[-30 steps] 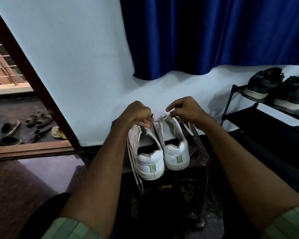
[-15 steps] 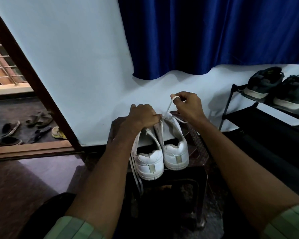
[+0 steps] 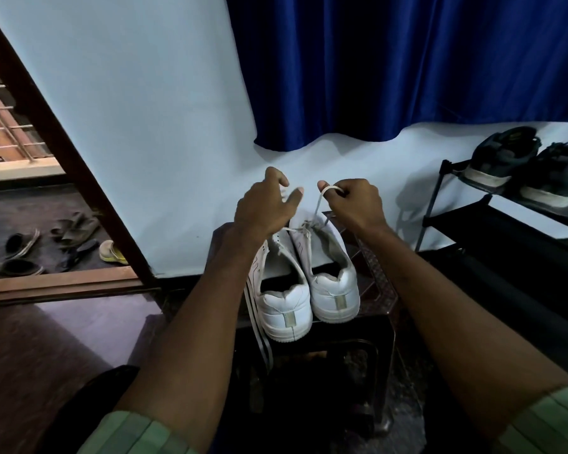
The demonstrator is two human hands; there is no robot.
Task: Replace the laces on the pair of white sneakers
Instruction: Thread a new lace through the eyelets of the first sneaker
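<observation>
Right hand point(image 3: 354, 204) pinches a loop of lace point(image 3: 318, 204), drawn taut up from the right sneaker point(image 3: 328, 273) below it. Left hand point(image 3: 263, 208) hovers beside, fingers loosely spread, empty. Advice: steady that sneaker, pull straight along the eyelets.

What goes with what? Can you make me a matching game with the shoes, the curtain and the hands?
Things:
1. white sneakers
2. dark shoes
3. curtain
4. right hand

Descriptions:
A. hangs on the wall, deep blue
B. pinches a raised lace
C. sit on the black rack at the right
D. stand side by side on the dark stool, heels toward the camera

Pairs: 1-D, 2-C, 3-A, 4-B
</observation>
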